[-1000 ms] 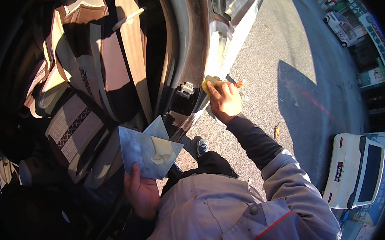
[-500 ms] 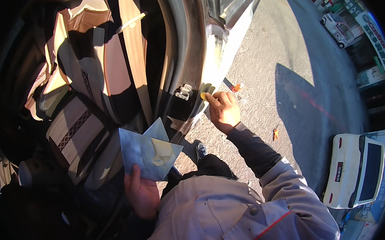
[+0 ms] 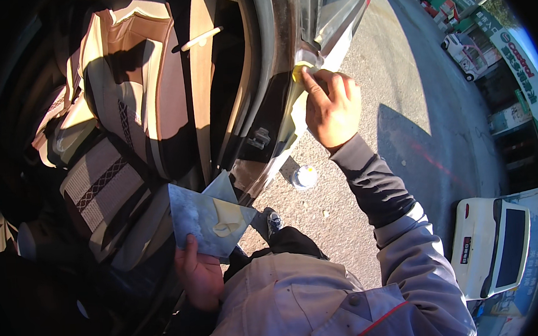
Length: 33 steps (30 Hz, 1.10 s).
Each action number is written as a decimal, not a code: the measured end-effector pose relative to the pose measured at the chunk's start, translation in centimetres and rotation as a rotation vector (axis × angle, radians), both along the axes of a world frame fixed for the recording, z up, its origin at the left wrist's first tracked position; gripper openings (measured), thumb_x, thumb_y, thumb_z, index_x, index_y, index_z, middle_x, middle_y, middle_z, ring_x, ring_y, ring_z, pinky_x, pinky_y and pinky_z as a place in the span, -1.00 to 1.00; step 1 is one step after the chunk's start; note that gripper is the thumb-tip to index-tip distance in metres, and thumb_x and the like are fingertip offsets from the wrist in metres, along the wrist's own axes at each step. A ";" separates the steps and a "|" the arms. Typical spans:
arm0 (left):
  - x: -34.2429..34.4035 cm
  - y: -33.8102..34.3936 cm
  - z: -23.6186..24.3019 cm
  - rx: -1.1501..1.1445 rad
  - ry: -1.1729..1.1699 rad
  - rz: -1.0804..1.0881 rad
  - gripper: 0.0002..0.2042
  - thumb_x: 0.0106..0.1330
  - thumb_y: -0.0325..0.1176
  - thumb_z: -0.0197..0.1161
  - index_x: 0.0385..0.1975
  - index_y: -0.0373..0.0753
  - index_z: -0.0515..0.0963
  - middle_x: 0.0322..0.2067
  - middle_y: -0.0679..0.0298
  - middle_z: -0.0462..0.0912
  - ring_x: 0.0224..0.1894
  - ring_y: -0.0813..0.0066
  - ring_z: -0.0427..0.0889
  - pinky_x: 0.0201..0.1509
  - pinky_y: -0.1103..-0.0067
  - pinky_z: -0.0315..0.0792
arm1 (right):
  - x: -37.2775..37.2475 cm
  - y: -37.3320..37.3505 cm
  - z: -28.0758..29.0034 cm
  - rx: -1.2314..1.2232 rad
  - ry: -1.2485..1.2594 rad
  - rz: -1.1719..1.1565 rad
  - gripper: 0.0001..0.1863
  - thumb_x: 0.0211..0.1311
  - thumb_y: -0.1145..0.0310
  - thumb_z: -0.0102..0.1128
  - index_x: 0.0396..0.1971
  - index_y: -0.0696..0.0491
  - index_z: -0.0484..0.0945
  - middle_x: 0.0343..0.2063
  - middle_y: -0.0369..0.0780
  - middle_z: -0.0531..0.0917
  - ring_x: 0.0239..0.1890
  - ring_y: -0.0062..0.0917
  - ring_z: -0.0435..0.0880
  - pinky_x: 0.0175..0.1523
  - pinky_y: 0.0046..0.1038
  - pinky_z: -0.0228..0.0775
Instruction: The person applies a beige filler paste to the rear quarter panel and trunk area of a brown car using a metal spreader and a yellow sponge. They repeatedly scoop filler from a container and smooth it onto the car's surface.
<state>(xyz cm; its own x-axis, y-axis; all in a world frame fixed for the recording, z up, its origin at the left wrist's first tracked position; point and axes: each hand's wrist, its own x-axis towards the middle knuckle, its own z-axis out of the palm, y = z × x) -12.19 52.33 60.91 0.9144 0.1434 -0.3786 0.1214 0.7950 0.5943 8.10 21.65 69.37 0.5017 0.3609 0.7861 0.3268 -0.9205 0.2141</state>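
Observation:
My left hand grips the lower edge of a flat grey-blue mixing board, its thumb on top. On the board lies a smear of cream-coloured putty. A second pale triangular sheet pokes out behind it. My right hand pinches a small yellow spreader and presses it to the car's door-frame edge. Pale, putty-like patches show along this edge. A metal latch sits on the frame, nearer to me than the right hand.
The open doorway shows brown and beige car seats and a seat belt strip at left. A round white can stands on the concrete ground. Further right are a white car and a small white vehicle.
My right hand has moved up and farther along the door-frame edge with the yellow spreader. The left hand holds the board much as before. The round white can has come into sight.

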 end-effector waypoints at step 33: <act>0.5 0.6 -0.6 -0.031 0.021 0.007 -0.61 0.56 -0.34 0.12 0.29 -0.38 0.41 0.26 0.03 0.54 0.31 0.16 0.53 0.39 0.20 0.42 | 0.3 1.5 -0.4 0.036 0.043 -0.090 -0.60 0.14 0.51 0.28 0.02 0.03 0.73 -0.16 -0.20 0.62 -0.12 -0.29 0.57 -0.01 -0.30 0.41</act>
